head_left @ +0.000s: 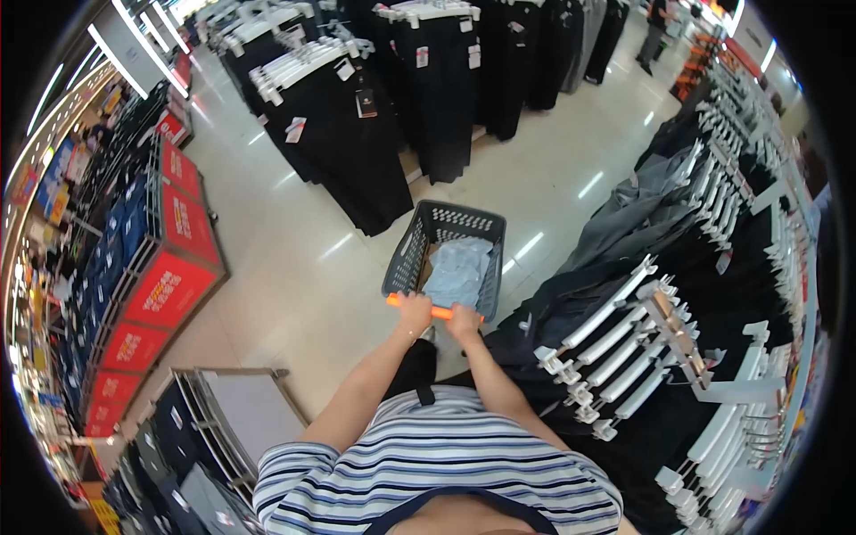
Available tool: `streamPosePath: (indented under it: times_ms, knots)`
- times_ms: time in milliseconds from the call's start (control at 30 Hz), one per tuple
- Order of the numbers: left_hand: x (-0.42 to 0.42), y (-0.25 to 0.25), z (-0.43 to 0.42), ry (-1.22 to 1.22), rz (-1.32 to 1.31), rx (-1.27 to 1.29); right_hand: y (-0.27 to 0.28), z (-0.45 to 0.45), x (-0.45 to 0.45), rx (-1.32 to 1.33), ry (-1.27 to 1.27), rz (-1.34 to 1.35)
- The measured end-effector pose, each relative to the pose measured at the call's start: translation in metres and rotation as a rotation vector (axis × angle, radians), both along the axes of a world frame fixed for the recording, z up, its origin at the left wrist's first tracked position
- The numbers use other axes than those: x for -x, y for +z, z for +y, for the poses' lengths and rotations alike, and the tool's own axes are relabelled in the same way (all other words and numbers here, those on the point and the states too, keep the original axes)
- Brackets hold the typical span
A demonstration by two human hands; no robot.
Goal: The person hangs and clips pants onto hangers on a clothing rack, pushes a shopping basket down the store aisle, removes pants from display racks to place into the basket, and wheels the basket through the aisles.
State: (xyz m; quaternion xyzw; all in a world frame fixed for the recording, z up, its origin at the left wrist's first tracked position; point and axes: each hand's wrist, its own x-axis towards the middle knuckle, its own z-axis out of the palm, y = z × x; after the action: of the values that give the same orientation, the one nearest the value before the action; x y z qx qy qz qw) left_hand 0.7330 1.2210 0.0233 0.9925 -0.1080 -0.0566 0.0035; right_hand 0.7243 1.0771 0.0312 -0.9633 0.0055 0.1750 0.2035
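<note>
In the head view a dark grey shopping basket cart (489,223) stands in front of me on the shiny floor, with an orange handle (440,312) on the near side. My left hand (413,311) is wrapped round the left part of that handle. Round its right part, my right hand (463,323) is closed too. A crumpled light blue bundle, cloth or plastic (458,270), lies in the basket. Beside it is something brown, partly hidden. The basket's lower part is out of sight.
Black trousers (334,134) hang on white hangers ahead. Close on my right are racks of dark clothes with white hangers (615,357). A bin with red signs (169,285) runs along the left, and a grey-topped stand (250,406) is near. A person (655,36) stands far off.
</note>
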Motion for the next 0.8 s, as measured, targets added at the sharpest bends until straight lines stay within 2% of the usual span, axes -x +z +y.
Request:
streamPosePath:
  times_ms: [100, 267, 400, 567, 800]
  knots:
    - [-0.063, -0.014, 0.003, -0.103, -0.043, 0.011, -0.012, 0.004, -0.054, -0.007, -0.128, -0.042]
    - [-0.168, -0.021, -0.013, -0.154, 0.127, -0.021, -0.035, 0.002, -0.136, -0.001, -0.305, -0.104]
    - [-0.233, -0.019, -0.025, -0.236, 0.121, -0.019, -0.041, -0.007, -0.194, -0.016, -0.433, -0.177]
    - [-0.323, -0.040, -0.046, -0.329, -0.049, -0.013, -0.052, -0.025, -0.280, 0.022, -0.478, -0.073]
    - [-0.453, -0.054, -0.097, -0.351, 0.026, 0.045, -0.072, -0.075, -0.401, 0.071, -0.494, -0.074]
